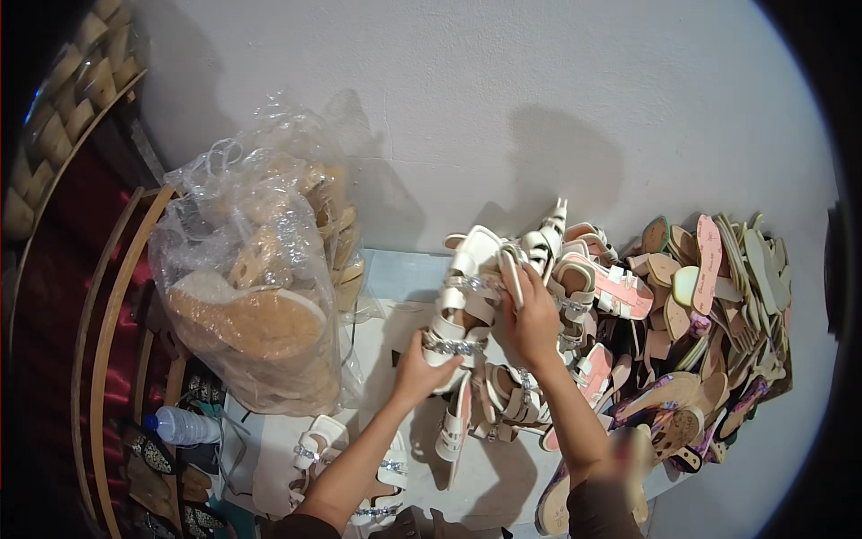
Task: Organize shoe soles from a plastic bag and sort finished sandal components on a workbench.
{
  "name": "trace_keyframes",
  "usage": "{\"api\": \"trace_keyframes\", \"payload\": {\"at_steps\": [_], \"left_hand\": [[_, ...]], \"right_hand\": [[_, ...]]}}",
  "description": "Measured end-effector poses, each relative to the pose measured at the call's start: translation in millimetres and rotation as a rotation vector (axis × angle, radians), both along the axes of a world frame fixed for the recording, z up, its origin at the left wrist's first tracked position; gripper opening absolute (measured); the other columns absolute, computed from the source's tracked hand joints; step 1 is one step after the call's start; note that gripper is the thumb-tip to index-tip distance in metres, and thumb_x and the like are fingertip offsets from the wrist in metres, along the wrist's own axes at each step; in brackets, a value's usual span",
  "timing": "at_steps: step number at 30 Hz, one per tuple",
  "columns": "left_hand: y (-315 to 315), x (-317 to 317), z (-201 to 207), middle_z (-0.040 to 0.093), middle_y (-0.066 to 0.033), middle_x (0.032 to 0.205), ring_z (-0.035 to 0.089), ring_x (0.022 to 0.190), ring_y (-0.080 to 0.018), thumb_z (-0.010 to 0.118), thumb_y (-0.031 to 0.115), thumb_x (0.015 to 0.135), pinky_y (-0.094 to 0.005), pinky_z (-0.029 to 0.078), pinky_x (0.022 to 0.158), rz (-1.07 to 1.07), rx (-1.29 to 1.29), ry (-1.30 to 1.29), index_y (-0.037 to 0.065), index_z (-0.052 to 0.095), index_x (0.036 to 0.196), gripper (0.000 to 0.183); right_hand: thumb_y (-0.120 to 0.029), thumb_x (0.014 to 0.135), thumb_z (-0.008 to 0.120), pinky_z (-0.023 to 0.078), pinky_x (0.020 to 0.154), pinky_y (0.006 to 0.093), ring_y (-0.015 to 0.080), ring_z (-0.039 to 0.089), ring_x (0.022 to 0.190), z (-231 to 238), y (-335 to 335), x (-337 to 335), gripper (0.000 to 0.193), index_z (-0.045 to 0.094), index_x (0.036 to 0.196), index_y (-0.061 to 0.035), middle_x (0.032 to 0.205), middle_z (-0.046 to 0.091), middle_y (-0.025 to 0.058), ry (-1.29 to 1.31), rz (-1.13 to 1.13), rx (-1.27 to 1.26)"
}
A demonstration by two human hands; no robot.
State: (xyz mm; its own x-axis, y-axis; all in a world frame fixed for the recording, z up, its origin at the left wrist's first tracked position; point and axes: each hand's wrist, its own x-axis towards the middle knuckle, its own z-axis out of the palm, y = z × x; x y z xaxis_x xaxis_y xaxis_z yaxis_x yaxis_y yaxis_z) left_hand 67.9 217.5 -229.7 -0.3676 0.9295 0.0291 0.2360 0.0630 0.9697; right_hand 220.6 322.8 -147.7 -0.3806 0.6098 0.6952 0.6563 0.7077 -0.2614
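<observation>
My left hand (424,370) is closed on a white strappy sandal (464,286) with a sparkly band, held upright above the table. Close beside it, my right hand (533,325) grips another white sandal (512,277), seen nearly edge-on; its fingertips are partly hidden. Around and below my right hand lies a heap of similar white sandals, among them one with a pink insole (626,293). A white sandal (456,431) stands on its side under my hands. More white sandals with jewelled straps (316,445) lie by my left forearm.
A large clear plastic bag (256,238) of tan shoe soles stands at the left on the white table (392,316). A tall pile of loose insoles and soles (759,278) leans at the right. Further left are a water bottle (187,426) and a curved wooden rack (106,359). A pale wall rises behind.
</observation>
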Motion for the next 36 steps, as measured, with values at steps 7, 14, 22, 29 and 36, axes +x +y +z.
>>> {"api": "trace_keyframes", "payload": {"at_steps": [7,14,22,29,36], "left_hand": [[-30.7,49.8,33.4,0.062,-0.0177,0.092,0.062,0.084,-0.0308,0.074,0.033,0.065,-0.0368,0.049,0.072,-0.094,0.036,0.069,-0.001,0.046,0.106,0.060],[-60.2,99.6,44.3,0.061,-0.0109,0.092,0.060,0.083,-0.0200,0.073,0.027,0.070,-0.0308,0.046,0.075,-0.166,0.031,-0.270,0.000,0.050,0.104,0.050],[-93.5,116.9,-0.5,0.062,-0.0064,0.092,0.059,0.082,-0.0130,0.066,0.016,0.079,-0.0267,0.047,0.073,-0.187,-0.229,-0.775,0.003,0.058,0.098,0.025],[-120.2,65.5,-57.5,0.062,-0.0091,0.097,0.058,0.089,-0.0159,0.070,0.022,0.075,-0.0281,0.046,0.074,-0.187,-0.407,-0.779,0.000,0.056,0.106,0.040],[-143.7,63.1,-46.4,0.061,-0.0112,0.094,0.059,0.084,-0.0159,0.071,0.010,0.070,-0.0280,0.047,0.071,0.014,-0.275,-0.438,-0.002,0.053,0.097,0.035]], "right_hand": [[-0.002,0.078,0.056,0.046,0.079,0.0397,0.0385,0.053,0.097,31.6,-46.4,49.9,0.037,0.048,0.115,-0.0037,0.111,0.051,0.0229,0.111,-0.072,-0.015],[-0.002,0.071,0.061,0.046,0.077,0.0379,0.0359,0.055,0.093,69.7,-69.1,61.8,0.045,0.051,0.114,-0.0070,0.111,0.051,0.0188,0.017,-0.037,-0.037],[-0.006,0.062,0.064,0.045,0.080,0.0397,0.0338,0.050,0.097,3.5,-76.8,61.7,0.046,0.058,0.106,-0.0162,0.114,0.049,0.0184,-0.245,0.062,-0.121],[-0.014,0.071,0.055,0.037,0.087,0.0359,0.0255,0.047,0.106,-64.3,-115.1,88.0,0.041,0.056,0.111,-0.0252,0.129,0.041,0.0114,-0.624,0.077,-0.005],[-0.012,0.070,0.056,0.035,0.090,0.0378,0.0262,0.039,0.119,-74.0,-150.0,115.5,0.045,0.056,0.114,-0.0231,0.131,0.040,0.0101,-0.658,-0.076,-0.062]]}}
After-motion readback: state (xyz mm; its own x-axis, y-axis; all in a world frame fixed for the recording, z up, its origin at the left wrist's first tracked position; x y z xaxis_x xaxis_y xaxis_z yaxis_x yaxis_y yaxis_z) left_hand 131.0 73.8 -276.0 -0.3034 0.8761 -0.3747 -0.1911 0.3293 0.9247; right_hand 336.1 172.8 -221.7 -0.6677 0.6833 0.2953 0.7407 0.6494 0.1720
